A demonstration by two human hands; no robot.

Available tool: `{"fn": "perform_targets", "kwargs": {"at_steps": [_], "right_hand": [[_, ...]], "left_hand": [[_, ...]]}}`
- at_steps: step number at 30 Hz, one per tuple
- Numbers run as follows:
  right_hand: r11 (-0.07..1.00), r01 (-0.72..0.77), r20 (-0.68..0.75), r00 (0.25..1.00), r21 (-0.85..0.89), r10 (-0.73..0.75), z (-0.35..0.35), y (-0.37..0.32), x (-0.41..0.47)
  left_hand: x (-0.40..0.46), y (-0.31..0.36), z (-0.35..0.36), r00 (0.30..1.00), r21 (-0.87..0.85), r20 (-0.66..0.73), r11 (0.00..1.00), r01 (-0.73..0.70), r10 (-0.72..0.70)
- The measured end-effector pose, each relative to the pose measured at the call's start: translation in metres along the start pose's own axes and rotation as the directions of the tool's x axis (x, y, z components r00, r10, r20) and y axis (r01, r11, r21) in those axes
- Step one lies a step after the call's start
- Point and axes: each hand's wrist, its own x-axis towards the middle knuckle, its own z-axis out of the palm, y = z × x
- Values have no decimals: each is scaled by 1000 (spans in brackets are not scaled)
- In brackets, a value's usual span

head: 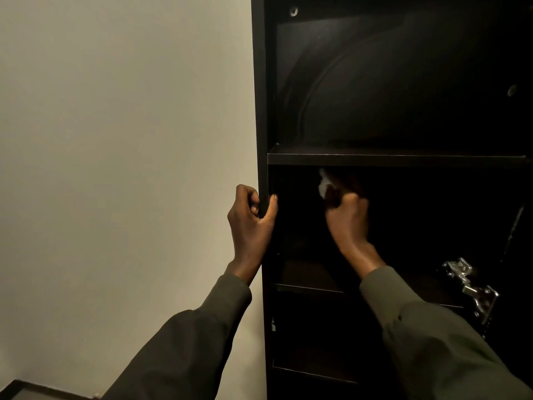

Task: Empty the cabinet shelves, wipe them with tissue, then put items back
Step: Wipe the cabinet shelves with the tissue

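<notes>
A tall black cabinet [261,111] fills the right half of the head view, with its shelves dark inside. My left hand [251,223] grips the cabinet's left side panel, fingers curled round its front edge. My right hand [347,217] reaches into the compartment just under the upper shelf board [395,159] and holds a crumpled white tissue [323,183], which shows at the fingertips. Lower shelf boards [308,287] are faintly visible below. The compartment's depth is too dark to make out.
A plain cream wall [124,140] runs along the cabinet's left. A metal door hinge [473,287] sticks out at the cabinet's right side near my right sleeve. A large round dark shape [403,90] shows in the top compartment. A dark surface corner [26,392] lies at bottom left.
</notes>
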Motion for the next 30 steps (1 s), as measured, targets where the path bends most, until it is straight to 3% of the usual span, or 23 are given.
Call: {"fn": "perform_targets", "kwargs": {"at_steps": [2,4,7,11,16,20,23,26,30], "right_hand": [[985,139,192,974,-106,-117,11,-9,-9],[904,339,394,892,-262,-220,22,-15,-21],[743,533,496,811,-405,-311,34,-16,-44],[759,530,470,816,-378,-336,33,-2,-53],[823,462,654,741,-332,-152,22,24,-58],[877,288,504,862,-384,-62,-9,36,-46],[890,61,163,987,-452,15,-57,42,-36],[893,-50,-114,993,-448,-2,-102,59,-30],[884,-45,-127,992,-465,-17,-116,84,-31]], "left_hand": [[0,0,-1,1000,3,-4,1000,-2,2],[0,0,-1,1000,2,-4,1000,-10,10],[0,-1,-2,1000,2,1,1000,-13,13],[2,2,-2,1000,-9,5,1000,-6,6],[1,4,-2,1000,-15,3,1000,9,-9],[2,4,-2,999,-19,18,999,27,-27],[1,3,-3,999,-23,31,1000,21,-20],[2,2,-3,1000,-20,22,1000,8,-8],[1,0,-1,1000,-28,3,1000,10,-9]]}}
